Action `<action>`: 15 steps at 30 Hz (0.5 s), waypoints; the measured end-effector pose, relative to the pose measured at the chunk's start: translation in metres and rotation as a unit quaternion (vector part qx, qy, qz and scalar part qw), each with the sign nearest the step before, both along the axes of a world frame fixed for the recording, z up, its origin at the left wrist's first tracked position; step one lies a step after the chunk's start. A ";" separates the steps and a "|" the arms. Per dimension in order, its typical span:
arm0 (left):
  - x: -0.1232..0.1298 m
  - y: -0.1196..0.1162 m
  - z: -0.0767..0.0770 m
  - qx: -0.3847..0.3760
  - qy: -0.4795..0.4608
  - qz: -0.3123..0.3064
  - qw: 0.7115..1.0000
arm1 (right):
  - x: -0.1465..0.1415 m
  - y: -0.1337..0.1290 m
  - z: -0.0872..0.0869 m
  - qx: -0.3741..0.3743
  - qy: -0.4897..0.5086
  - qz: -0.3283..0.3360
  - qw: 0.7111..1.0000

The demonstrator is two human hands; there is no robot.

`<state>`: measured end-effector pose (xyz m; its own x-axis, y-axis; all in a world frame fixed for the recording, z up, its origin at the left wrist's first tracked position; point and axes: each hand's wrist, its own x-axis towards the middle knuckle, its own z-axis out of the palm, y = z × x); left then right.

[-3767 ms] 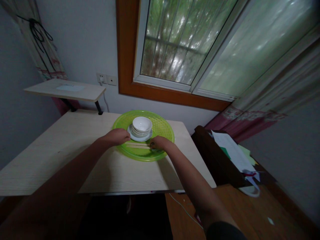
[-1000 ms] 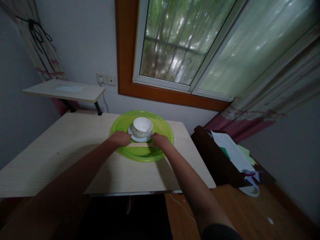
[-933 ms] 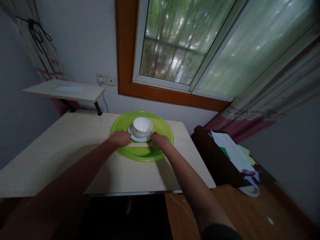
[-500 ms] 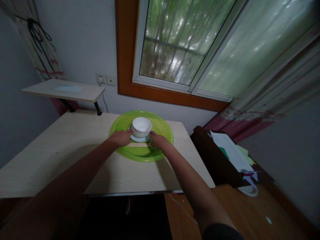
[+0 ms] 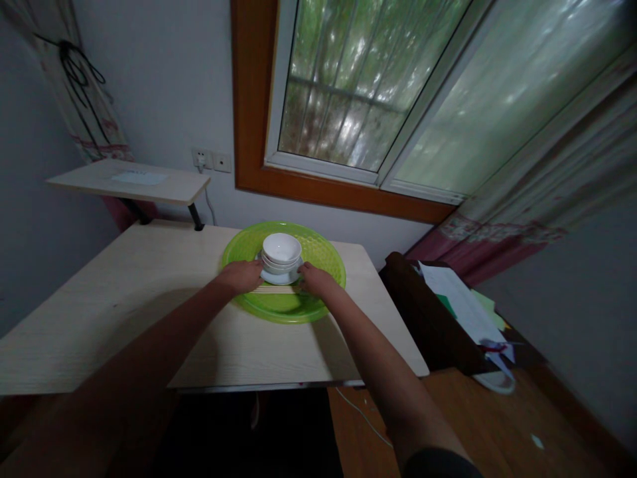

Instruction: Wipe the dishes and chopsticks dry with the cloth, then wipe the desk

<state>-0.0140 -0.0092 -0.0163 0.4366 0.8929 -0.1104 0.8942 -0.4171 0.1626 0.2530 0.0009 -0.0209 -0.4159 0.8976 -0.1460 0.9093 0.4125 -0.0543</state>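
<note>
A stack of white bowls (image 5: 281, 248) stands on a white plate (image 5: 279, 277) in a round green tray (image 5: 279, 310). My left hand (image 5: 242, 275) is at the plate's left edge, its fingers closed on the rim beside the bowls. On the right edge of the plate my right hand (image 5: 317, 279) grips with thumb and fingers, a small gap from the bowls. Pale chopsticks (image 5: 276, 290) lie across the tray in front of the plate, their ends partly covered by both hands.
The tray rests on a light wooden table (image 5: 249, 352). A raised shelf (image 5: 129, 182) with a sheet of paper stands at the table's back left. Right of the table, a dark brown piece of furniture (image 5: 423, 312) bears papers (image 5: 462, 299). A window (image 5: 348, 99) is behind.
The bowl stack has shifted very slightly left within the tray. My right fingertips sit a little farther from the bowls. Otherwise both hands keep nearly the same place.
</note>
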 end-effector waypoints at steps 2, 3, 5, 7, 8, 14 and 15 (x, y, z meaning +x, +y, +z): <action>0.000 0.001 0.000 0.002 0.027 -0.005 1.000 | 0.000 0.001 0.001 0.009 0.016 0.000 1.000; 0.001 0.001 0.000 0.003 0.037 -0.006 0.999 | -0.001 0.002 0.002 0.012 0.029 0.002 0.999; 0.001 0.001 0.002 0.010 0.034 0.004 0.999 | 0.000 0.004 0.003 0.019 0.073 0.005 0.997; 0.001 0.000 0.005 0.020 0.016 0.015 1.000 | 0.001 0.006 0.004 0.014 0.136 -0.003 0.991; 0.000 -0.001 0.007 0.025 0.002 0.021 0.999 | 0.002 0.007 0.005 0.003 0.169 -0.012 0.985; -0.006 0.000 0.015 0.064 -0.160 0.002 0.985 | 0.009 0.005 0.023 -0.054 0.405 -0.020 0.912; -0.006 0.001 0.016 0.060 -0.204 -0.006 0.977 | 0.008 0.004 0.028 -0.057 0.444 -0.021 0.894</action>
<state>-0.0197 -0.0079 -0.0002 0.4332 0.8832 0.1796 0.7601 -0.4651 0.4539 0.2612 0.0047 0.0072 -0.3805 0.9151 0.1336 0.5004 0.3252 -0.8024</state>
